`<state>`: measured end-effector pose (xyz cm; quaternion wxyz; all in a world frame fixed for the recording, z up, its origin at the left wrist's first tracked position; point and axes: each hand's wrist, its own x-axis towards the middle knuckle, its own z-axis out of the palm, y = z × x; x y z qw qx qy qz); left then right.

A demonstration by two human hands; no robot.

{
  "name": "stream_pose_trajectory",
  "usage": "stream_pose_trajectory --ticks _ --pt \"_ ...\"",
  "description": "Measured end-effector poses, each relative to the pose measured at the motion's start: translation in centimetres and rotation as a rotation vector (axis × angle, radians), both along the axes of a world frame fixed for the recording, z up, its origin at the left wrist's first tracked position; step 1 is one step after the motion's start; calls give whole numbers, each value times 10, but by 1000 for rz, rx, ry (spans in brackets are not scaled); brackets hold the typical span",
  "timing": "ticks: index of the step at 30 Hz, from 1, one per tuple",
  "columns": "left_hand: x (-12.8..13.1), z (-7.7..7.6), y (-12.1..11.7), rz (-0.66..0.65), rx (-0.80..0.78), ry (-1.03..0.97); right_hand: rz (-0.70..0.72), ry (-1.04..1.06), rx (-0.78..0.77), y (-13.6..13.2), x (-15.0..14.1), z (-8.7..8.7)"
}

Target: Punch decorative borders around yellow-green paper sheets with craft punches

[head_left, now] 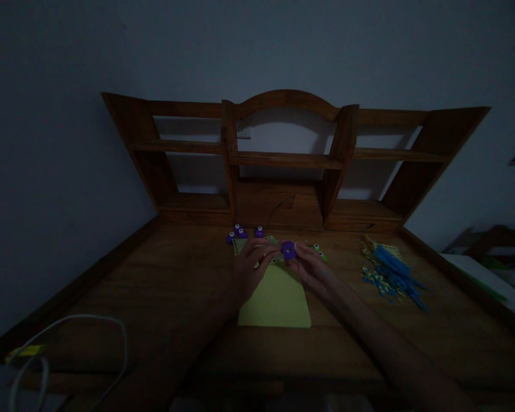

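Note:
My right hand (311,269) grips a small purple angular piece (285,254) with a hole in its middle, held between thumb and fingers. Just beside it, the fingertips of my left hand (249,270) are pinched together; anything between them is too small or dark to make out. Below both hands lies a pale yellow sheet of paper (278,300). A pale sheet with holes along its edge (239,246) lies behind, partly covered by my left hand. Beyond it stand several purple pieces with white round tops (241,233). Small green pieces (321,255) show behind my right hand.
On the right of the wooden desk (175,269) lies a heap of blue strips (392,268) with small yellowish bits. A wooden shelf unit (285,162) rises at the back. A white cable (122,332) loops at the lower left, near a yellow item (28,351).

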<state>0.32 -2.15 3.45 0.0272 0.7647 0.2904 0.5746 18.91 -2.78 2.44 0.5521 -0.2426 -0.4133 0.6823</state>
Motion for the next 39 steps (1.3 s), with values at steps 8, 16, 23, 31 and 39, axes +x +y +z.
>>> stream_pose_trajectory --ticks 8,16,23,31,39 --pt "2 -1 -1 -38 52 64 -6 -115 20 -7 -3 5" --pt "3 1 -4 -52 61 77 -33 -122 32 -8 -5 5" --pt "2 -6 -1 -39 20 123 -54 -153 67 -8 -6 5" --pt "5 -11 0 -14 18 129 -65 -190 106 -7 -5 4" --pt "2 -3 3 31 8 -26 -61 -179 55 -7 -6 3"
